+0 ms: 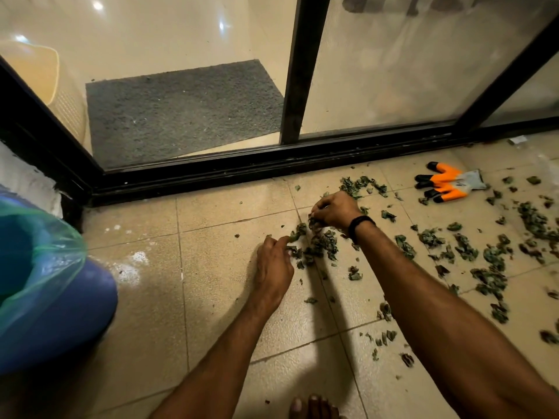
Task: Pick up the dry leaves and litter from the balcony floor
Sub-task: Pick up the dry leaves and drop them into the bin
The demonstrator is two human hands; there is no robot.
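Head view looks down at a tiled balcony floor (211, 267) beside a black sliding door (193, 176). I think the job is only partly done. The tiles on the left, near the bin (75, 313), have almost no bits on them. The tiles in the middle and on the right are covered in dry leaves (320, 247). A lot is left to pick up. I cannot see if any leaves are inside the bin.

The right hand (332, 210) is bent down over the top of a small heap, and its grip is curled round a clump of leaves. The left hand (273, 267) lies low on the floor with bent fingers touching the near edge of the same heap. I cannot tell if its grip holds any.

Counting now: two hands, one black wristband (360, 225) on the right wrist, one blue bin with one green bag (39, 237) in it, and one grey mat (184, 113) inside the door. One orange and grey glove (444, 184) lies near the door, but it may be a pair. One white scrap (518, 140) sits by the door track. The leaf bits are too many to count: one heap between the hands, and many more spread to the right
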